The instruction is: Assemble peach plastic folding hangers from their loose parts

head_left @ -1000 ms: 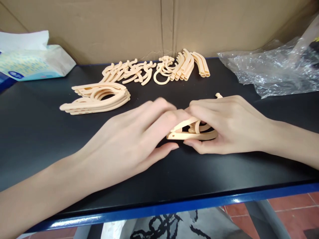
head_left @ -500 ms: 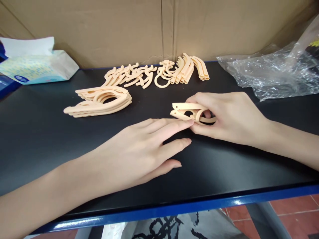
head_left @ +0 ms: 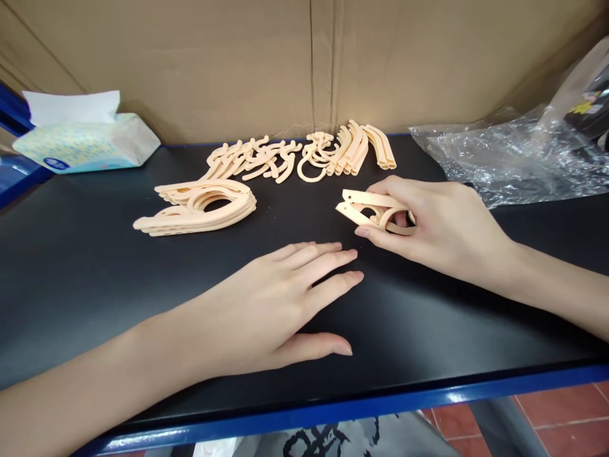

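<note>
Some room separates spread left hand [head_left: 285, 301] from blue edge [head_left: 380, 405]; right hand [head_left: 442, 222] pinches hanger [head_left: 371, 198].

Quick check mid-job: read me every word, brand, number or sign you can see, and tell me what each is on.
No text can be read.
Tissue pack: blue oval logo, too small and blurred to read.
Grey sheet below the table: black marks, cut off; cannot tell if they are writing.
Yellow mark at far right: too blurred.
Beige piece in the right hand: no lettering visible.
</note>
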{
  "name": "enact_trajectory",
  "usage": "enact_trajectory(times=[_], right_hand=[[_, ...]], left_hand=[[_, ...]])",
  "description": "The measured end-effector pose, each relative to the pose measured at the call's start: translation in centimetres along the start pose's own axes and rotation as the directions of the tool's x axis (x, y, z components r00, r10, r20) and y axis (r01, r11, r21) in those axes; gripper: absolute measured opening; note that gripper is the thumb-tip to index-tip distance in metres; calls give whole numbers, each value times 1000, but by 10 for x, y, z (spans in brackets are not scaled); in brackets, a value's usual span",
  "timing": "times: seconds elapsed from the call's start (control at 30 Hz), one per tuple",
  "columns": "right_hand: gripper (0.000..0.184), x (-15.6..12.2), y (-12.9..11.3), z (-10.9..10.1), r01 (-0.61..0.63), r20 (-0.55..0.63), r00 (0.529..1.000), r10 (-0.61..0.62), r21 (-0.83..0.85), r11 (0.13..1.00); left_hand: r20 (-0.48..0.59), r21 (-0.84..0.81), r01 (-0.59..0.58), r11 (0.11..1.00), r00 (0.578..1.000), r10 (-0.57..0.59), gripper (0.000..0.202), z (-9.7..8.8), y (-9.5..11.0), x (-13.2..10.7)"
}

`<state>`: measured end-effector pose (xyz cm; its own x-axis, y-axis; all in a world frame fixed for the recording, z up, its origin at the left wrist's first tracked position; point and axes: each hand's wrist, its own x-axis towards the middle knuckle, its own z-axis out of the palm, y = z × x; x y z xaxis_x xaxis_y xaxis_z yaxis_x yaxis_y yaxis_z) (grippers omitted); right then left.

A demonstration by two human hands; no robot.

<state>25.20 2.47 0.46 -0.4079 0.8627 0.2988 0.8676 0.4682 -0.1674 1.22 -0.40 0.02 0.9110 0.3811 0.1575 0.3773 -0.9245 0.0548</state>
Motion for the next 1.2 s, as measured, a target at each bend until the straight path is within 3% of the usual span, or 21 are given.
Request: enact_trajectory(times=[0.17,0.37,0.57,0.73,0.83,0.97,1.07,1.2], right_hand=[[29,0,3,-1,-19,-8,1000,19,39,999],[28,2,7,7,12,-28,1000,-11,18,1000],[26,2,7,10,40,-1,999,-40,27,999],[28,4,8,10,23,-5,1000,-23,-1,1000],[26,6,10,12,72,-11,997,-72,-23,997],[31,7,13,17,127,8,992,-127,42,991],[37,6,13,18,119,79,988,-134,162,980],[37,3,6,14,54,136,985,-108,354,934]], left_hand=[[18,6,60,998,998,-60,63,2,-5,-3],[142,-42,166,985,977,-159,75,1,-11,-6],[125,-92,176,980,979,-164,73,0,-9,-6],[119,-69,182,981,978,-173,69,-1,-9,-7],[125,-44,197,979,974,-191,71,-1,-8,-7],[90,-21,228,973,970,-225,75,1,-7,-7],[2,-22,297,955,955,-297,72,5,-10,-7],[-99,-166,350,922,924,-369,61,8,-16,-7]])
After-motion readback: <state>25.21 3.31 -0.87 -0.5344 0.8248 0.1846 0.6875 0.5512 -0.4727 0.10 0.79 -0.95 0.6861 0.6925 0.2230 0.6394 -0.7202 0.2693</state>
